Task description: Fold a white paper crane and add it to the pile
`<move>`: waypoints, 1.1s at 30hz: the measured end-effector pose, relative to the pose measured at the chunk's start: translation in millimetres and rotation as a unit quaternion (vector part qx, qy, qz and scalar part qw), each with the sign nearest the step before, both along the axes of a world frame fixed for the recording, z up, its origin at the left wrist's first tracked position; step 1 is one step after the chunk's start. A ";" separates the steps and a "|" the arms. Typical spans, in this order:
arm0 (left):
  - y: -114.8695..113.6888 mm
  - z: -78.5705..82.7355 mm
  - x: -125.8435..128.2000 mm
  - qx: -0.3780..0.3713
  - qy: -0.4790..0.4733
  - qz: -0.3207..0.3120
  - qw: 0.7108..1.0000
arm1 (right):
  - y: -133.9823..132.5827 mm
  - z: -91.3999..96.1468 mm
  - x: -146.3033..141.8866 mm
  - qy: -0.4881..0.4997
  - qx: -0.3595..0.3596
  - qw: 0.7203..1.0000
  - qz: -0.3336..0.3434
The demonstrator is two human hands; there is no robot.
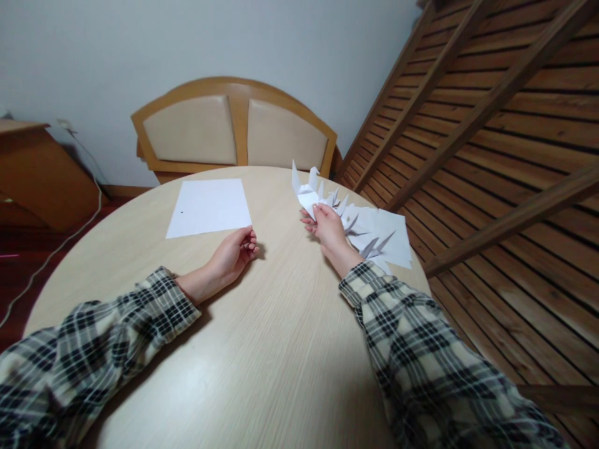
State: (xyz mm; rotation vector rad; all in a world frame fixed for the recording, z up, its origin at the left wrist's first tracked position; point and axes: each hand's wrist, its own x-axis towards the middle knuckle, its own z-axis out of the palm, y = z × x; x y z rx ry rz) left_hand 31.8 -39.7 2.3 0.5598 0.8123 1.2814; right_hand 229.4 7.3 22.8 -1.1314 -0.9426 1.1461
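Note:
A folded white paper crane (307, 198) is pinched between the thumb and fingers of my right hand (325, 226), its pointed wing and bent head tip standing up. Just beyond that hand, several more paper cranes (349, 218) stand in a row, partly hidden by my hand and wrist. My left hand (236, 252) rests on the table with its fingers curled in, and nothing shows in them. Its thumb side lies at the near right corner of a flat white sheet of paper (210, 209), which bears a small dark spot.
The round wooden table (262, 349) fills the middle. White paper (390, 234) lies at its right edge beside the cranes. Behind stands a padded chair back (191, 131). A slatted wooden panel (486, 137) slants along the right, and a cable (65, 240) runs down on the left.

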 end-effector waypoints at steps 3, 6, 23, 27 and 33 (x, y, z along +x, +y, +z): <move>-0.4 0.4 0.2 -0.001 0.002 -0.005 1.000 | 26.1 1.4 -9.8 0.046 -0.015 0.998 -0.046; -0.7 0.9 -0.1 -0.005 0.001 -0.008 1.000 | 45.5 -2.5 -17.8 0.092 -0.093 0.991 -0.042; -4.0 4.7 0.8 0.001 0.011 -0.002 1.000 | 41.0 -14.7 -32.2 0.016 -0.034 0.996 -0.083; -4.9 3.5 0.7 0.022 0.033 -0.007 0.999 | 11.8 -13.8 -38.5 -0.092 0.068 0.993 -0.039; -9.1 -1.6 0.8 0.112 0.124 -0.020 0.986 | -43.1 -22.4 -49.9 -0.265 0.227 0.936 0.049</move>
